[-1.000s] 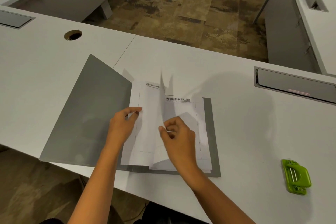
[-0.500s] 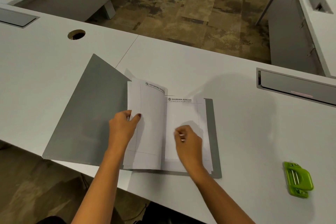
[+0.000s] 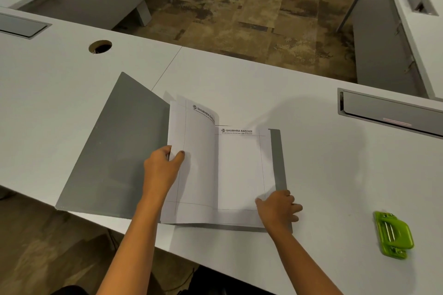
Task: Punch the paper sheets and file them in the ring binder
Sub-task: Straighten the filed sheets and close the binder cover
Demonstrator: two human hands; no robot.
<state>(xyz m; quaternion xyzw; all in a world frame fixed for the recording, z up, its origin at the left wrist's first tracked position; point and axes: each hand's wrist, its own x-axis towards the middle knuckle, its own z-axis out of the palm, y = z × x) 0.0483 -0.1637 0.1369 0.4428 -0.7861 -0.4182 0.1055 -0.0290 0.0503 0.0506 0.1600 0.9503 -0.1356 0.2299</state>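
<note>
A grey folder (image 3: 112,148) lies open on the white desk, its front cover spread to the left. White letterhead sheets (image 3: 239,170) lie on its right half, with a few sheets (image 3: 199,163) lifted and curled over to the left. My left hand (image 3: 163,167) pinches the left edge of those lifted sheets. My right hand (image 3: 279,208) rests at the lower right corner of the folder, fingers on the grey edge and the corner of the flat sheet. A green hole punch (image 3: 393,235) lies on the desk to the right, apart from both hands.
The white desk (image 3: 323,175) has a round cable hole (image 3: 100,46) at the back left and a grey cable tray (image 3: 390,112) at the back right. The near desk edge runs under my forearms. Other desks stand beyond over patterned floor.
My right hand has left the middle of the page and slid down to the folder's lower right corner. The turned sheets have settled further left under my left hand.
</note>
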